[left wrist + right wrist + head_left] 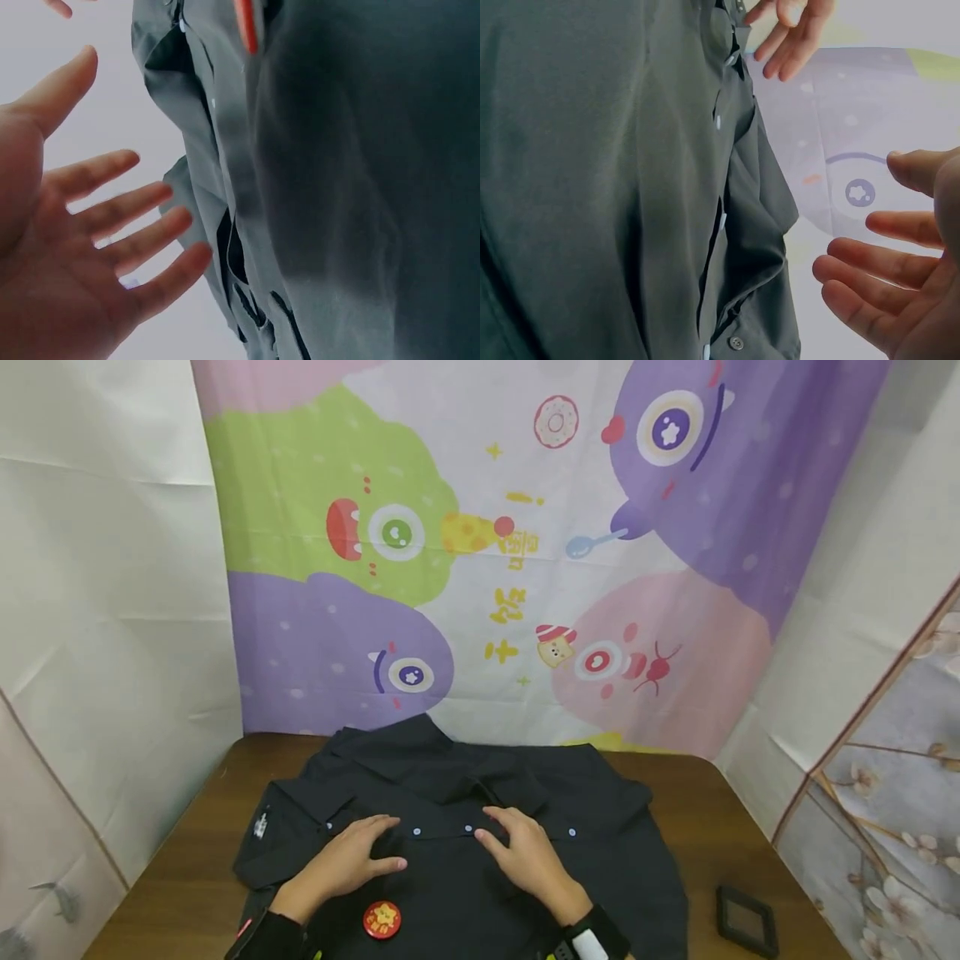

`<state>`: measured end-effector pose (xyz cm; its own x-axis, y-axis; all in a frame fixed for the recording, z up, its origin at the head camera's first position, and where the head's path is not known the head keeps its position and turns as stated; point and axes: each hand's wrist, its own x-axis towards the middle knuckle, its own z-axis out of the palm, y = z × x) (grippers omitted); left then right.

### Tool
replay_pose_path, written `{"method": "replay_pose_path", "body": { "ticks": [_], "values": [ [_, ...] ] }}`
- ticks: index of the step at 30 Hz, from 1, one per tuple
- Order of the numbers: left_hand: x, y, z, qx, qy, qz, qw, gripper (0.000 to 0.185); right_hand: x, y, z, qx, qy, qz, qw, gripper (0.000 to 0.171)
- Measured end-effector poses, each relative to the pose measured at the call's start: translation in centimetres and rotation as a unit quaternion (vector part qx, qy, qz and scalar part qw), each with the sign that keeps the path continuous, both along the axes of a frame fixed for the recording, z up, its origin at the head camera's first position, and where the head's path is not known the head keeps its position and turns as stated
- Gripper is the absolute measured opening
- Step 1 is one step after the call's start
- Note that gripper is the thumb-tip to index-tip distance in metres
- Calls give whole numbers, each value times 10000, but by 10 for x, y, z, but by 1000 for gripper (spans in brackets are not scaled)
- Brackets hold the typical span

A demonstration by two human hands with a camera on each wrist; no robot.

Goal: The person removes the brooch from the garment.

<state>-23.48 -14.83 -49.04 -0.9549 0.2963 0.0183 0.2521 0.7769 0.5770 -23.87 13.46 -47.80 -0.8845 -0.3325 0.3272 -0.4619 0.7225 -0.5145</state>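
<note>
From the head view, a dark shirt is seen spread flat on the worktop, collar toward the backdrop. Its button line runs crosswise. Both hands are laid on the shirt just this side of that line: the left hand left of the shirt's middle, the right hand right of it, equally near. The fingers of both are straight and loosely spread, pinching nothing. A red badge lies on the shirt nearer the person; a small dark frame lies right of the shirt.

In the left wrist view, spread fingers are shown beside the shirt's folds.

In the right wrist view, open fingers are shown beside the buttoned edge.
</note>
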Motion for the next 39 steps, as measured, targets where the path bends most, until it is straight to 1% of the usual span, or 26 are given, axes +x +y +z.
{"method": "replay_pose_path", "body": {
  "ticks": [3, 5, 9, 12, 18, 24, 31, 35, 39],
  "values": [
    [1, -4, 2, -28, -185, -212, 9996, 66, 1, -3, -2, -36, -42, 28, 10000, 39],
    [1, -5, 2, -27, -173, -235, 9996, 67, 0, -5, -3, -37, -46, 11, 10000, 38],
    [2, -7, 2, 3, 28, -24, 10000, 66, -2, -9, -3, 49, -127, 25, 9999, 38],
    [3, -6, 3, 24, 111, 80, 9999, 64, -3, -9, -3, 148, -222, 76, 9996, 39],
    [4, -6, 1, 8, 43, 136, 9999, 62, -1, -14, -6, 234, -351, 356, 9985, 39],
    [5, -4, 1, -64, -45, 4, 10000, 68, 5, -15, -11, 155, -476, 345, 9982, 40],
    [6, -8, 2, -192, -341, -186, 9991, 76, 6, -19, -11, 191, -520, 379, 9977, 42],
    [6, -7, 3, -133, -323, -224, 9991, 77, 6, -20, -9, 198, -471, 421, 9978, 41],
    [7, -8, 2, -57, -208, -209, 9995, 76, 6, -24, -9, 227, -422, 435, 9979, 39]
  ]
}}
